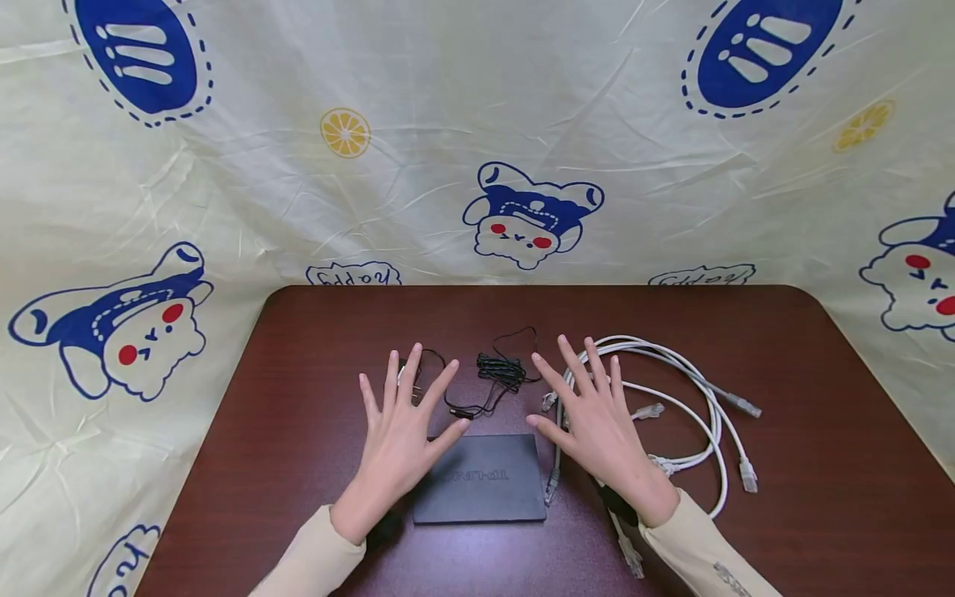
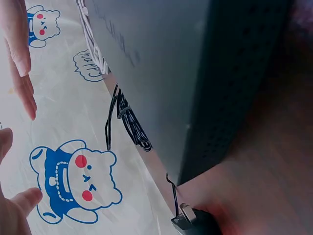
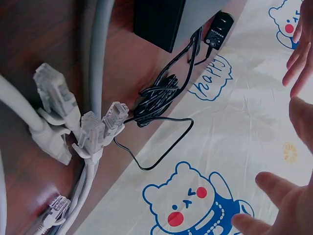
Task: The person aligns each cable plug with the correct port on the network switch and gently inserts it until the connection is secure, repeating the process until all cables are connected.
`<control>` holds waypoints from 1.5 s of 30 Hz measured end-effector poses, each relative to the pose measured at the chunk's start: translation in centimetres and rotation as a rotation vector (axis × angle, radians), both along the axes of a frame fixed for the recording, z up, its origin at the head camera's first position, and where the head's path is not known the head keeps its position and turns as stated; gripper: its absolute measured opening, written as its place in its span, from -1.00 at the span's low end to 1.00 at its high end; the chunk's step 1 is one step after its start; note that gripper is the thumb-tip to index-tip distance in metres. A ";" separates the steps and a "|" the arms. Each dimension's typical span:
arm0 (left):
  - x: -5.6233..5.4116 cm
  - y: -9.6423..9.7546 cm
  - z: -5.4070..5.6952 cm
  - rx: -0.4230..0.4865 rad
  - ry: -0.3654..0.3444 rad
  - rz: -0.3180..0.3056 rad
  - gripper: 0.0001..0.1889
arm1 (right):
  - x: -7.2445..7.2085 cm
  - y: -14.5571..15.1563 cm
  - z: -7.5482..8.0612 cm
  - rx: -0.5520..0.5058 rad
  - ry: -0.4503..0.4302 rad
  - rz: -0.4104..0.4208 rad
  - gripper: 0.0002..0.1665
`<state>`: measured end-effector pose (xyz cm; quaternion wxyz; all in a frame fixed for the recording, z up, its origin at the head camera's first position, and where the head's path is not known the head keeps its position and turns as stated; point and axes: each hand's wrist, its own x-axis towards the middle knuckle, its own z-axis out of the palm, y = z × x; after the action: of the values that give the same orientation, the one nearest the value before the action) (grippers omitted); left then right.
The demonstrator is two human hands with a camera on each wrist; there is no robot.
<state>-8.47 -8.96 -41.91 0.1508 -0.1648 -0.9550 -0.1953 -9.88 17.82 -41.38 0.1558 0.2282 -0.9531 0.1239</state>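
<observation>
Both hands hover over the table with fingers spread, holding nothing. My left hand point(image 1: 400, 439) overlaps the left edge of a dark TP-LINK network box point(image 1: 488, 489) in the head view. Behind its fingers, a black power adapter point(image 3: 219, 30) is partly hidden; the right wrist view shows it more fully. A bundled black power cord point(image 1: 503, 371) lies beyond the box, between the hands. My right hand point(image 1: 600, 419) is above the left part of some coiled white network cables point(image 1: 705, 385), covering some of them. Clear plugs point(image 3: 90, 128) on the cable ends show in the right wrist view.
The brown table point(image 1: 813, 414) has rounded far corners. A pale patterned cloth point(image 1: 418, 207) with cartoon bears hangs behind it and down its sides. One cable plug point(image 1: 630, 560) lies toward the near edge, beside the right sleeve point(image 1: 701, 551).
</observation>
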 end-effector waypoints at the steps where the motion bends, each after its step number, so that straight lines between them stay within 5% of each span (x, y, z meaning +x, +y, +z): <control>1: 0.1 -0.1 0.0 -0.003 -0.002 -0.002 -0.27 | 0.1 0.0 0.0 0.011 0.008 0.007 -0.10; 17: 2.2 -1.9 -0.8 0.000 -0.075 -0.089 -0.29 | 1.8 0.5 -0.5 0.013 -0.028 0.140 -0.10; 27: 2.7 -3.2 -1.5 0.027 -0.097 -0.235 -0.28 | 2.7 1.1 -0.9 0.008 -0.178 0.199 -0.06; 45: 3.2 -4.2 -2.2 0.032 -0.389 -0.365 -0.17 | 3.6 1.3 -2.4 -0.059 -0.381 0.293 -0.01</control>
<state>-5.28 -13.11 -44.07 -0.0705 -0.2915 -0.9172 -0.2623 -6.28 19.09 -43.79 -0.0398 0.3316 -0.9179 0.2140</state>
